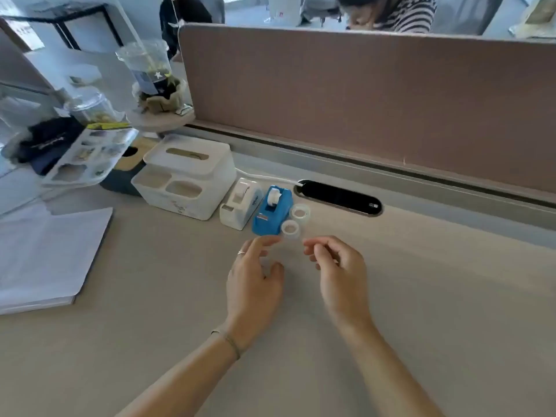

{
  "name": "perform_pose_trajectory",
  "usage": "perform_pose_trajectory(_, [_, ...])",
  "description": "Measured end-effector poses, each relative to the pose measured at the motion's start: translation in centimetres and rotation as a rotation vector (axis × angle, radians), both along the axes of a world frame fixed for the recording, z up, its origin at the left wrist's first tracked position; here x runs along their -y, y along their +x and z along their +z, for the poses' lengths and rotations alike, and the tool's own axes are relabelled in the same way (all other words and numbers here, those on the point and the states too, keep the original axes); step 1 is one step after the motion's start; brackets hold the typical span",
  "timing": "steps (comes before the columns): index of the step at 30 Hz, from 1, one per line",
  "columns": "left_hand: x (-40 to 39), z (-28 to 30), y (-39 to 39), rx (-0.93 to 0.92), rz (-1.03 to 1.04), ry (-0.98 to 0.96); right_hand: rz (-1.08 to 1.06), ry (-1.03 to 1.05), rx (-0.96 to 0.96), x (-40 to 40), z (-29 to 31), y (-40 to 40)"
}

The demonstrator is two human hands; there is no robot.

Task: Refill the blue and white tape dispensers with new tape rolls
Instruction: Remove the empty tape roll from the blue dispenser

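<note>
A blue tape dispenser (271, 211) and a white tape dispenser (239, 203) stand side by side on the desk, each with a white hub in its cradle. Two clear tape rolls lie flat just right of the blue one: the near roll (290, 228) and the far roll (300, 212). My left hand (253, 276) hovers below the dispensers, fingers apart, fingertips close to the near roll. My right hand (337, 266) is beside it with fingers curled loosely, index and thumb pointing at the near roll. Neither hand holds anything.
A white tissue box organizer (186, 176) stands left of the dispensers. A stack of papers (45, 254) lies at the left. A black cable slot (340, 197) and a brown partition (361, 94) run behind. Cups and a printed tray crowd the far left; a person sits beyond the partition.
</note>
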State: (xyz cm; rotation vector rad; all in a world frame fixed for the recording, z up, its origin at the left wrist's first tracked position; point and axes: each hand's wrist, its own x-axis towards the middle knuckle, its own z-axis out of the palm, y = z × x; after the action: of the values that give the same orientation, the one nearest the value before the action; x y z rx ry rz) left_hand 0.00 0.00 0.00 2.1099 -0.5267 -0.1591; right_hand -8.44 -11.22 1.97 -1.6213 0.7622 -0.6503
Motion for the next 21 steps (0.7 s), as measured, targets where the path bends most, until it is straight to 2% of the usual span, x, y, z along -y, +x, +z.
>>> perform_pose_trajectory(9, [1.3,-1.7,4.0,0.066,0.191,0.016,-0.014,-0.048,0.111,0.0,-2.5,0.9])
perform_pose_trajectory(12, [2.2,-2.0,4.9,0.066,0.187,0.092,-0.019,-0.102,0.148,0.0,-2.5,0.5])
perform_pose_trajectory(17, [2.7,-2.1,6.2,0.18,0.153,0.241,-0.061,-0.129,0.277,-0.7,-2.0,-1.3])
perform_pose_trajectory(21, [2.6,-1.7,6.9,0.291,0.132,0.285,-0.014,-0.207,0.251,-1.7,-1.7,-2.1])
